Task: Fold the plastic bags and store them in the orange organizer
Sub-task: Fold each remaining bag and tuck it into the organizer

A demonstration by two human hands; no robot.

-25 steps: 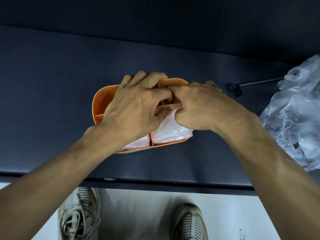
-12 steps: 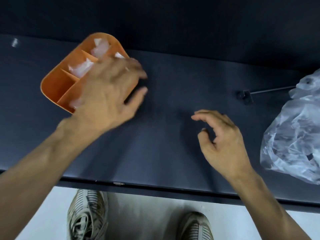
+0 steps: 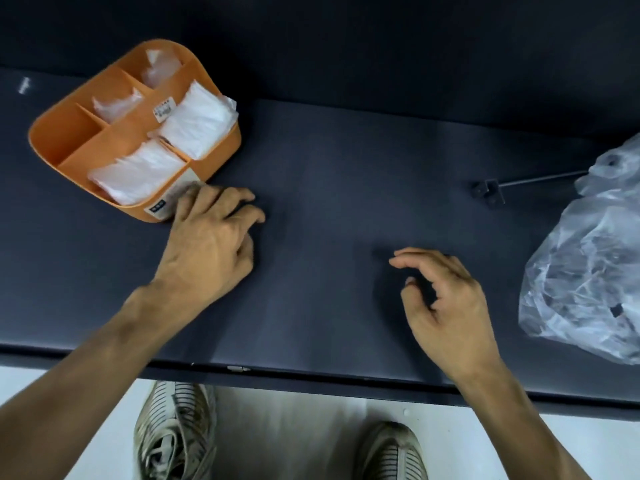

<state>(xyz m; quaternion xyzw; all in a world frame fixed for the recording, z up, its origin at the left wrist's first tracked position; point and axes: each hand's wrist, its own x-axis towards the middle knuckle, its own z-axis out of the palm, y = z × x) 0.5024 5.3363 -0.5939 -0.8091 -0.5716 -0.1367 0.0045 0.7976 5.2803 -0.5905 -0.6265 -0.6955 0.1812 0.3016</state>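
At ten o'clock on the desk (image 3: 346,202), the orange organizer (image 3: 52,140) is now parked, pushed aside from centre; folded plastic bags (image 3: 197,126) fill four compartments. Left hand (image 3: 207,251) and right hand (image 3: 446,299) are released, each grip loosely open, empty. Crumpled unfolded bags (image 3: 585,271) are kept at three o'clock, likely next. Dark matte surface; pale floor (image 3: 294,434) and shoes (image 3: 173,431) below.
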